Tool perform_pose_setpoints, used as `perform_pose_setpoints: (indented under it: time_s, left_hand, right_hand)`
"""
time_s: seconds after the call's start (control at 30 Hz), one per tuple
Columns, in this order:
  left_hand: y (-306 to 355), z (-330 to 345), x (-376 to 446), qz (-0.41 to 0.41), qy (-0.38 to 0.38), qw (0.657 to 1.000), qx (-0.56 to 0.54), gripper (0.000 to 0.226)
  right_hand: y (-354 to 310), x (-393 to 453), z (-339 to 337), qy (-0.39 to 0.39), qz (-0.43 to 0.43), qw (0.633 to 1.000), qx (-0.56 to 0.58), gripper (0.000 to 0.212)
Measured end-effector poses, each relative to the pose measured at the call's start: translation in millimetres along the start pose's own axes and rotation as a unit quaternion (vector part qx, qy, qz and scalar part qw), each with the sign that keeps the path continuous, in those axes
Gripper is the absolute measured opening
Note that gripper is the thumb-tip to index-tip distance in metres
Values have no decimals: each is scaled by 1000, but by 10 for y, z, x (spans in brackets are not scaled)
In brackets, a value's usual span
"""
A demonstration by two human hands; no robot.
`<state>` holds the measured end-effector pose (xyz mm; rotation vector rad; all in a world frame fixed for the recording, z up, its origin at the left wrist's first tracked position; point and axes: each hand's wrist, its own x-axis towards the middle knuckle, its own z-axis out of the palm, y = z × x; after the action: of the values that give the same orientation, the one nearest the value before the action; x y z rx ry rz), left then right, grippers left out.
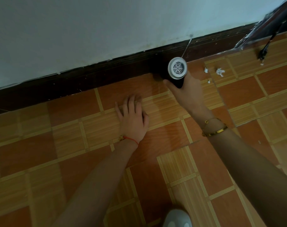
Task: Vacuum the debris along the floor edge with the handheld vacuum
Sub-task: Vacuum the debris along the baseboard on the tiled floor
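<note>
- Fingers of the right hand wrap the dark body of the handheld vacuum, its white vented rear cap facing the camera and its front end against the dark baseboard.
- Left hand lies flat on the tiled floor, fingers spread slightly, holding nothing.
- White debris bits lie near the floor edge, just right of the vacuum.

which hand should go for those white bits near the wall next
Right. The right hand already grips the handheld vacuum, and the white debris lies just to its right. The left hand is flat on the floor, farther away.
</note>
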<state>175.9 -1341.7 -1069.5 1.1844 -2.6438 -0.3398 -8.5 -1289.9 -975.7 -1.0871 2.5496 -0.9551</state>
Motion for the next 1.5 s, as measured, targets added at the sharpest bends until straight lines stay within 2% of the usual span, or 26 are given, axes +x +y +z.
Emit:
perform_pose_setpoints:
  time_s: [0.1, 0.23, 0.33, 0.53, 0.77, 0.97, 1.13, 1.33, 1.5]
  left_hand:
    - [2, -10, 1, 0, -3, 1000, -4, 51]
    - [5, -3, 2, -5, 1, 1000, 1, 52]
    - [6, -4, 1, -4, 0, 1000, 2, 52]
    - [3, -4, -2, -3, -6, 1000, 4, 52]
    - [9, -9, -2, -6, -3, 1000, 5, 53]
    - [4, -18, 2, -2, -9, 1000, 12, 52]
    - [8, -10, -4, -5, -2, 1000, 7, 52]
    - [11, -4, -6, -7, -9, 1000, 6, 52]
    - [17, -16, -8, -4, -15, 1000, 11, 53]
  right_hand:
    - [14, -7, -19, 28, 29, 999, -5, 64]
    - [-13, -48, -33, 5, 13, 1000, 11, 63]
    - [-25, -74, -41, 36, 30, 999, 18, 62]
    - [13, -110, -99, 50, 32, 998, -20, 61]
    - [36, -59, -93, -22, -1, 1000, 17, 65]
    - [133, -6, -110, 46, 56, 997, -21, 63]
    - [180, 25, -91, -39, 18, 998, 39, 62]
    - [239, 12, -113, 55, 62, 996, 13, 62]
    - [309, -76, -209, -55, 32, 997, 45, 61]
